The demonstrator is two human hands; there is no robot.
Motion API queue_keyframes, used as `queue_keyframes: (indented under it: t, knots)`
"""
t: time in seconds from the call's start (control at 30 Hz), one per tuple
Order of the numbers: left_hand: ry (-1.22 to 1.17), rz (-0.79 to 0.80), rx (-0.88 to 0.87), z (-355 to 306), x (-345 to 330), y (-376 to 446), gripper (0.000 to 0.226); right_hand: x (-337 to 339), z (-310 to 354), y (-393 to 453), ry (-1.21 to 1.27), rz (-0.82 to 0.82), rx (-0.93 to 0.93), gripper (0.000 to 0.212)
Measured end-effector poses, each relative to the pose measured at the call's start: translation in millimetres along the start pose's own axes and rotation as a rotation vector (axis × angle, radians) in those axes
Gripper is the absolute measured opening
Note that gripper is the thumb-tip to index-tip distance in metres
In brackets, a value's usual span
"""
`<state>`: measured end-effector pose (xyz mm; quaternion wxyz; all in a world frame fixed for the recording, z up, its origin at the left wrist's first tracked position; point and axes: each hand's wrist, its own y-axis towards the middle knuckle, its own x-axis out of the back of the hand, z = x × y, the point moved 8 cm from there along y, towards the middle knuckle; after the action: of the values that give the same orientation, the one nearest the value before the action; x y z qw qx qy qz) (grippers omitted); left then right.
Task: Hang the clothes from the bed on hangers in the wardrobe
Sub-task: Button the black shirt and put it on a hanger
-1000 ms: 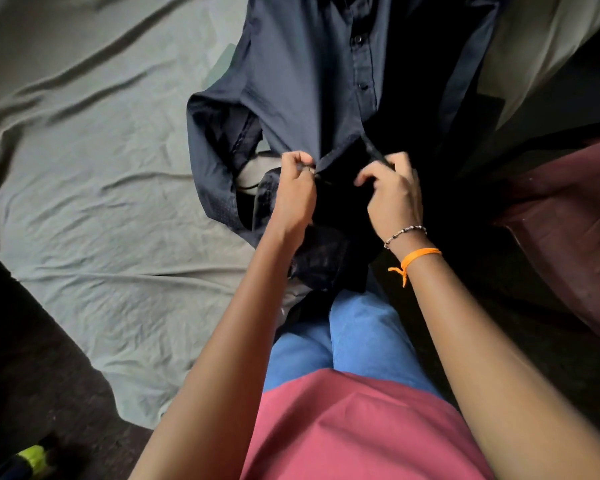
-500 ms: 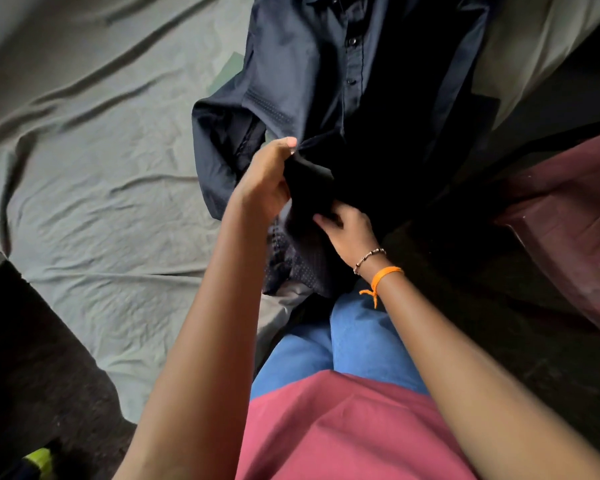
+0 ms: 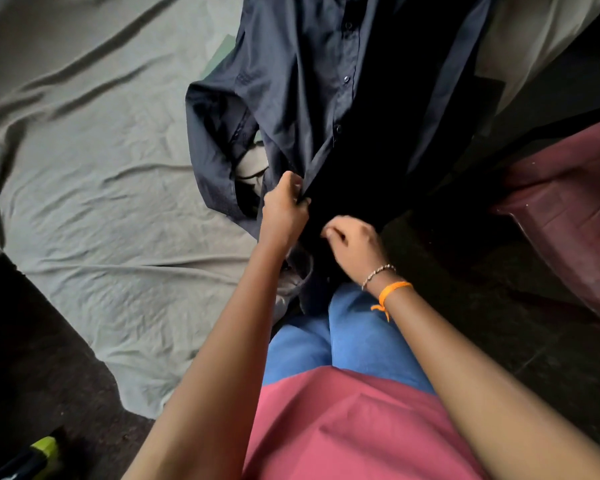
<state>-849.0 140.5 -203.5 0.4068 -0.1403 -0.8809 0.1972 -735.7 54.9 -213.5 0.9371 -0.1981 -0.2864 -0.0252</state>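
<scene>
Dark navy button-up shirt (image 3: 302,81) spread front-up across the grey-green bedsheet (image 3: 94,209), placket with small dark buttons running down the middle, lower hem at the bed's near edge, just in front of the blue jeans (image 3: 347,344). One sleeve (image 3: 215,147) folded back on the left side of the shirt, cuff turned toward the hem, a pale patch of fabric showing in the gap beside it. Right half of the shirt lost in deep shadow, edges hard to tell there.

Left hand (image 3: 283,211) curled around the edge of the buttoned front panel near the hem, thumb and fingers pinching the cloth, the strip drawn taut up from the grip toward the buttons. Right hand (image 3: 355,245) just beside it, lower and to the right, fingers bent inward with the thumb tip against them over the black shadowed part of the shirt; looks to be nipping the fabric, though the cloth between the fingertips too dark to make out. Hands near each other but apart.

Beaded bracelet (image 3: 378,273) and orange thread band (image 3: 394,292) on the right wrist. Pink top (image 3: 343,427) at the bottom of the view. Sheet creased in long folds, hanging over the bed's corner at lower left above a dark floor (image 3: 32,358). Yellow-green object (image 3: 45,448) at the bottom left corner, too cropped to name. Maroon surface (image 3: 575,209) at the right edge, with pale bedding (image 3: 534,32) above it at the top right
</scene>
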Motion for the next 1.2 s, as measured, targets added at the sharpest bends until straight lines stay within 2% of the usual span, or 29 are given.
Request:
queue_keyframes:
  t: [0.07, 0.1, 0.23, 0.33, 0.4, 0.53, 0.67, 0.77, 0.83, 0.93, 1.07, 1.13, 1.2]
  knots:
    - [-0.038, -0.049, -0.025, 0, 7, 0, 0.022, 19, -12, 20, 0.062, -0.212, -0.108, 0.015]
    - [-0.045, -0.084, -0.037, 0, 10, -2, 0.023, 23, -15, 30, 0.055, -0.253, -0.154, 0.015]
    - [-0.049, -0.186, -0.130, -4, 17, -9, 0.026, 20, -7, 71, -0.068, -0.274, -0.264, 0.038]
    - [-0.044, -0.188, -0.182, -5, 13, -10, 0.021, 12, -7, 92, -0.156, -0.273, -0.371, 0.040]
    - [-0.075, -0.184, -0.201, -6, 12, -11, 0.023, 11, -15, 100, -0.069, -0.263, -0.450, 0.036]
    - [-0.034, -0.194, -0.247, -11, 11, -13, 0.040, 24, -28, 90, 0.194, -0.270, -0.451, 0.026]
    - [0.026, -0.274, -0.226, -14, 9, -17, 0.044, 42, -44, 56, 0.247, -0.331, -0.470, 0.024]
    - [-0.061, -0.202, -0.256, -17, -3, -18, 0.043, 44, -45, 45, 0.269, -0.345, -0.433, 0.010]
    - [-0.198, -0.122, -0.197, -17, -12, -23, 0.038, 40, -41, 43, 0.338, -0.346, -0.400, 0.014]
    - [-0.368, -0.024, 0.013, -6, -30, -30, 0.028, 32, -41, 37, 0.555, -0.328, -0.462, 0.031]
    - [-0.582, 0.118, 0.163, 2, -47, -38, 0.031, 27, -44, 27, 0.839, -0.275, -0.514, 0.014]
    - [-0.605, 0.157, 0.198, 6, -52, -40, 0.034, 31, -43, 22, 0.788, -0.247, -0.450, 0.009]
    - [-0.574, 0.154, 0.223, 15, -54, -38, 0.029, 31, -45, 16, 0.528, -0.151, -0.423, 0.011]
